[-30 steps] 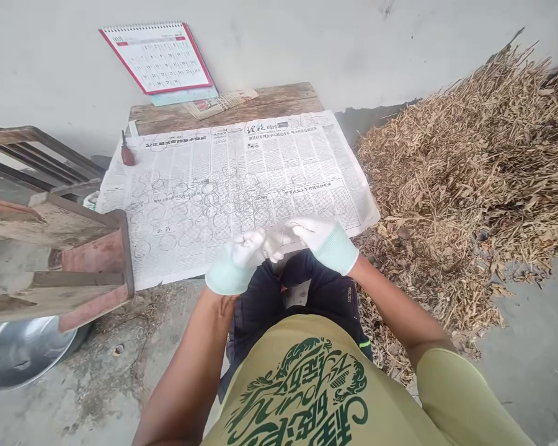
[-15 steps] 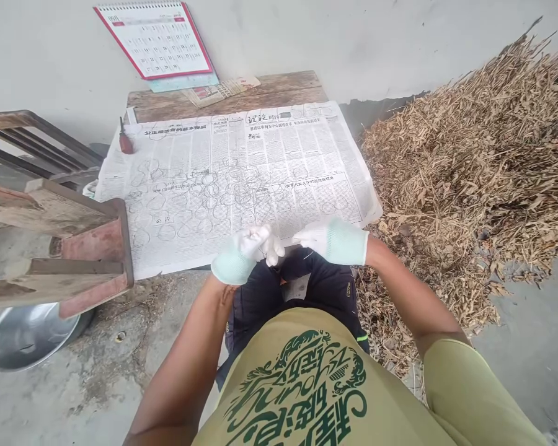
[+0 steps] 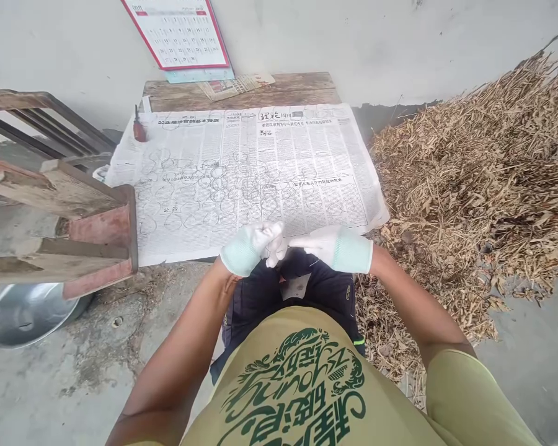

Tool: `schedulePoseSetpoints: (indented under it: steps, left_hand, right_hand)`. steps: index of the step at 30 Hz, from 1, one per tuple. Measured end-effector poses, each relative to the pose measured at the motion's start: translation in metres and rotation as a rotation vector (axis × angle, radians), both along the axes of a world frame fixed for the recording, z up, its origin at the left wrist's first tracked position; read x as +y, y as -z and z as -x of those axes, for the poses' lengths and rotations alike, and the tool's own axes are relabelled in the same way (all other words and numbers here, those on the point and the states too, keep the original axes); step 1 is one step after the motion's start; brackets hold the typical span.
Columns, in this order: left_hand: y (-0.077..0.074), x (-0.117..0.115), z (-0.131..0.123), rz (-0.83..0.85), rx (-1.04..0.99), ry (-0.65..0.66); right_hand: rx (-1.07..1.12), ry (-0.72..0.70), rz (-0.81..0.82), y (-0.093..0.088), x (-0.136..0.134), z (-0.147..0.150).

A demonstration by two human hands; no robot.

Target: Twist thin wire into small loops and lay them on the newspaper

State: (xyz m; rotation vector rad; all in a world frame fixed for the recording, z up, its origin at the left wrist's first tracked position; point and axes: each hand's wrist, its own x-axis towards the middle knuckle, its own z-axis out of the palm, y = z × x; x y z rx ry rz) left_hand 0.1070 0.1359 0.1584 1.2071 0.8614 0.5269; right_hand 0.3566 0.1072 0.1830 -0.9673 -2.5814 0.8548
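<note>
My left hand point(image 3: 264, 243), in a white glove with a mint cuff, is closed at the table's front edge, its fingers curled in a pinch. Just to its right, my right hand point(image 3: 325, 246) wears a matching glove, its fingers straight and pressed together, tips pointing at the left hand. Whatever lies between the fingertips is too small to make out. A short thin pale strand shows below the right hand. Beyond both hands lies a newspaper sheet point(image 3: 307, 152) covered with several thin dark rings point(image 3: 212, 218); I cannot tell whether they are loose or drawn.
A red-handled pointed tool point(image 3: 139, 129) is on the paper's far left corner. Behind stands a desk calendar point(image 3: 181, 37) on the wooden table point(image 3: 297, 88). At left are an overturned wooden stool point(image 3: 102, 220), a chair point(image 3: 41, 124) and a metal basin point(image 3: 28, 316). Dry stalks point(image 3: 483, 179) are heaped at right.
The view has shifted slightly, so the table and calendar sit farther right. Both hands stay close together, with only small finger movement.
</note>
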Motion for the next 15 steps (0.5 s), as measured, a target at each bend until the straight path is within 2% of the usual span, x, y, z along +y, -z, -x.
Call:
schedulePoseSetpoints:
  steps: [3, 7, 10, 12, 13, 15]
  left_hand:
    - [-0.001, 0.001, 0.0, -0.018, 0.051, 0.001]
    - [-0.002, 0.001, -0.005, -0.168, 0.227, -0.039]
    - [-0.001, -0.003, -0.008, -0.379, 0.501, -0.253]
    - [-0.001, -0.007, -0.009, -0.558, 0.581, -0.395]
    - [-0.002, -0.009, -0.008, -0.656, 0.589, -0.415]
    - [-0.004, -0.012, -0.007, -0.844, 0.595, -0.327]
  right_hand:
    - [0.035, 0.007, 0.038, 0.001, 0.0, -0.001]
    - [0.089, 0.234, 0.123, 0.005, 0.0, 0.004]
    - [0.097, 0.419, 0.242, 0.011, 0.002, 0.01]
    - [0.102, 0.495, 0.344, 0.013, 0.003, 0.013]
    - [0.108, 0.519, 0.39, 0.014, 0.003, 0.014]
    - [0.131, 0.54, 0.471, 0.013, 0.003, 0.015]
